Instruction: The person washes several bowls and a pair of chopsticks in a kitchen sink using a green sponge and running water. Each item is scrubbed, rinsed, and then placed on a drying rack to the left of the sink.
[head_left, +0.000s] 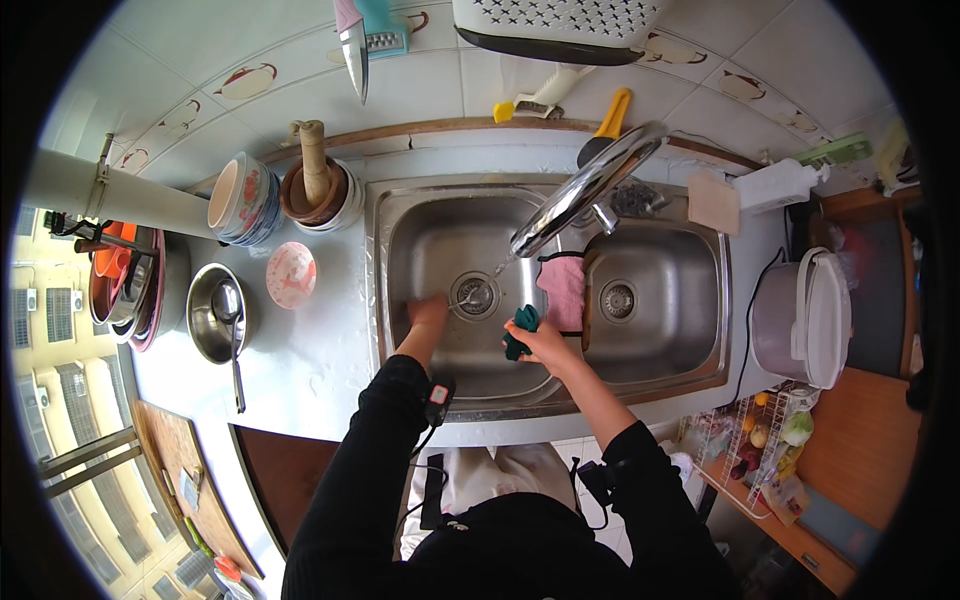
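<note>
Inside the left basin of a double stainless steel sink (442, 225), my left hand (428, 310) is low at the left side, blurred; whether it holds anything cannot be seen. My right hand (541, 346) grips a dark green cloth (522, 332) above the same basin, near the divider. Water runs from the chrome faucet (574, 195) towards the left drain (475, 295), between my hands. A pink cloth (564, 294) with dark edging lies over the divider, just beyond my right hand.
Left of the sink stand a pink-patterned bowl (291, 275), a steel bowl (207, 313) with a ladle, stacked bowls (240, 196) and a mortar with pestle (313, 169). A lidded bin (795, 319) stands at the right. A knife (355, 56) hangs on the tiled wall.
</note>
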